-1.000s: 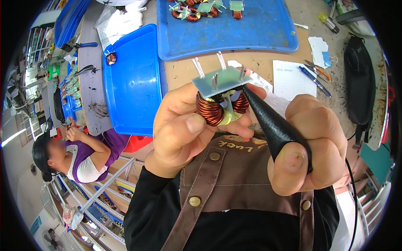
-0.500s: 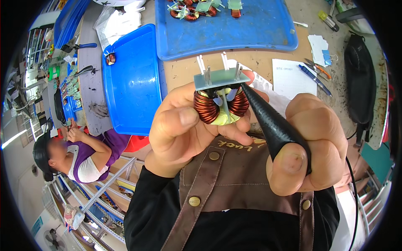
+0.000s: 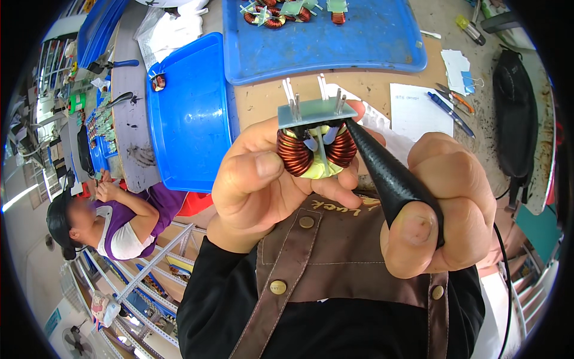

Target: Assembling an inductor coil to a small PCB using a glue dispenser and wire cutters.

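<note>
Thumb and fingers of my left hand grip a toroidal coil. Its copper windings sit on a yellow-wrapped core below a pale green plate, with metal pins and white-sleeved leads standing up from the plate. My right hand is closed round a black cone-shaped applicator bag, thumb pressed on its wide end. The bag's narrow tip meets the coil just under the right end of the plate. Black material lies along the plate's underside. Whether any is coming out of the tip I cannot tell.
A blue tray with several finished-looking coils lies at the back. Left of it, another blue tray holds one coil. Paper, a pen and a black pouch lie right. A person works at far left.
Almost nothing differs. Both hands, the coil and the applicator bag hold nearly the same place, with the bag's tip still at the plate's right end.
</note>
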Demonstrator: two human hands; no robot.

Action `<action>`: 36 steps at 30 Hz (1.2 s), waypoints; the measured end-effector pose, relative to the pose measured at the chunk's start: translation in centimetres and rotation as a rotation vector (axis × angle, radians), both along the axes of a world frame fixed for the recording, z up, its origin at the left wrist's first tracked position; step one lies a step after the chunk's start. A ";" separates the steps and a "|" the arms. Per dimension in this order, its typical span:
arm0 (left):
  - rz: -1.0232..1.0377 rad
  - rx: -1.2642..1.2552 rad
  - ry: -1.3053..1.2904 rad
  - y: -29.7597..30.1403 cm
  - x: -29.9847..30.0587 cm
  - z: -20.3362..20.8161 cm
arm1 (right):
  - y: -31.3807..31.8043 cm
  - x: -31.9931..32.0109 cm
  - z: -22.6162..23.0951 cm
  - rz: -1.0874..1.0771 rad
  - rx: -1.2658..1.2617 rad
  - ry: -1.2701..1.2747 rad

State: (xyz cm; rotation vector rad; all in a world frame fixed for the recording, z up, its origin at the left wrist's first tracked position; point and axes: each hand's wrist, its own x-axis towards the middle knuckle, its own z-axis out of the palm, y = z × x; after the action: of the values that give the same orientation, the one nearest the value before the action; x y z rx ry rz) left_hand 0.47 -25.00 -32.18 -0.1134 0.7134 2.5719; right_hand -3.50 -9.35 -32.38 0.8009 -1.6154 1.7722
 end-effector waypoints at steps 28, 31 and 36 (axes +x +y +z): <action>0.082 -0.143 0.032 0.4 0.2 0.1 | 1.1 0.0 0.5 0.223 0.128 -0.078; 0.050 -0.159 0.062 0.5 0.0 0.2 | 1.0 -0.1 0.7 0.167 0.163 -0.054; 0.047 -0.205 0.092 0.6 0.1 0.2 | 0.4 -0.1 0.5 0.132 0.135 -0.047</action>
State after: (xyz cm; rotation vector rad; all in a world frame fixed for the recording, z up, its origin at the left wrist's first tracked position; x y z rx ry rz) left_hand 0.57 -24.36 -32.00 -0.0789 1.0195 2.5553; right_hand -3.57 -8.90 -31.83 0.9539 -1.7639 1.7986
